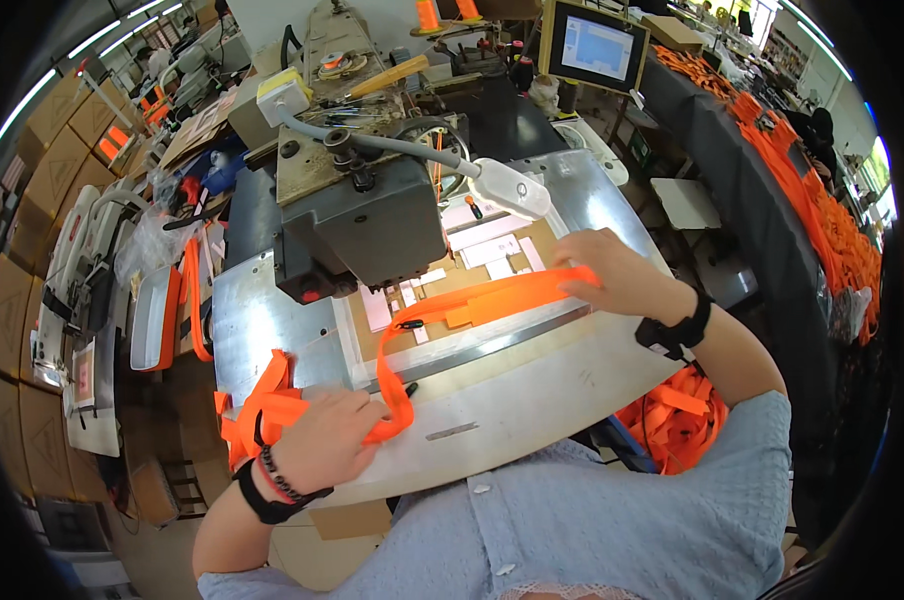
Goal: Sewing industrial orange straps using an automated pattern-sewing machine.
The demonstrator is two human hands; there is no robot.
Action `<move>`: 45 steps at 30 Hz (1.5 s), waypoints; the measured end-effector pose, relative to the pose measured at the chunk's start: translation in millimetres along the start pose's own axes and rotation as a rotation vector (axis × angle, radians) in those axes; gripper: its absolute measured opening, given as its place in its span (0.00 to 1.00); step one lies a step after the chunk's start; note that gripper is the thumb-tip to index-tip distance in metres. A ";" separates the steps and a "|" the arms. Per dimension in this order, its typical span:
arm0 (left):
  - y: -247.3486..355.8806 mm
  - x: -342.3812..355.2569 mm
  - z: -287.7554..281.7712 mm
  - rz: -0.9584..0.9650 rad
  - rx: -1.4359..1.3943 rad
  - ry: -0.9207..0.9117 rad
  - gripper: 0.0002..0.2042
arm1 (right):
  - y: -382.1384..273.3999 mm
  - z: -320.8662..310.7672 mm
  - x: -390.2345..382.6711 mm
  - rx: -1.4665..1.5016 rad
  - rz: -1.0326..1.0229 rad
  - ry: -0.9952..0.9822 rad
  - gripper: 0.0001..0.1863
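Note:
A long orange webbing strap (502,297) stretches across the sewing machine's work plate between my two hands. At its right end, my right hand (622,272) pinches it with thumb and fingers. My left hand (330,438) is closed around the strap near the table's front edge, where it hangs in a loose bend; the fingertips are partly hidden. Beneath the strap lies a tan template board (542,240) with white and pink strips in a metal frame. More folded orange webbing (262,410) lies beside my left hand. The dark sewing machine head (372,235) stands just beyond the strap.
A white lamp (510,188) on a grey flexible arm hangs over the plate. Orange webbing fills a blue bin (627,440) below the table's right edge. A monitor (594,48) stands at the back. Another long table (712,150) with orange straps is at right.

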State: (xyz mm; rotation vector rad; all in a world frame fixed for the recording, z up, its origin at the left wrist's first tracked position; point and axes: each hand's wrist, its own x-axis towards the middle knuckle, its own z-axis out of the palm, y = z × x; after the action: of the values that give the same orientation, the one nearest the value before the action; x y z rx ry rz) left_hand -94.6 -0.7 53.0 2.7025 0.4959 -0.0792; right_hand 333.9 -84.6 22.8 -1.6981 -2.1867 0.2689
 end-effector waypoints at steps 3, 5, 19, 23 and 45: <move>-13.5 6.3 9.4 -0.131 0.229 -0.031 0.09 | -21.1 12.8 19.5 0.035 0.055 -0.042 0.22; -11.6 10.0 9.1 -0.121 0.245 0.059 0.10 | -23.5 14.3 21.3 0.041 0.048 -0.082 0.22; 21.6 73.6 -2.1 0.000 -0.083 0.429 0.19 | -23.2 27.9 -2.3 -0.100 -0.314 0.027 0.10; 12.8 115.0 37.9 -0.016 0.144 0.505 0.19 | -25.5 14.5 14.9 0.193 -0.211 -0.100 0.10; 63.0 124.6 84.8 0.272 0.089 0.157 0.23 | -9.2 -9.8 -18.2 0.244 0.402 0.066 0.11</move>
State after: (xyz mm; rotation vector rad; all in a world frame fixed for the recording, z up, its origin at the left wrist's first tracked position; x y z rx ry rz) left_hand 45.4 -46.6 -17.5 2.8493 0.1679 0.1905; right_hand 333.3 -105.1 32.2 -1.9553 -1.6715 0.5482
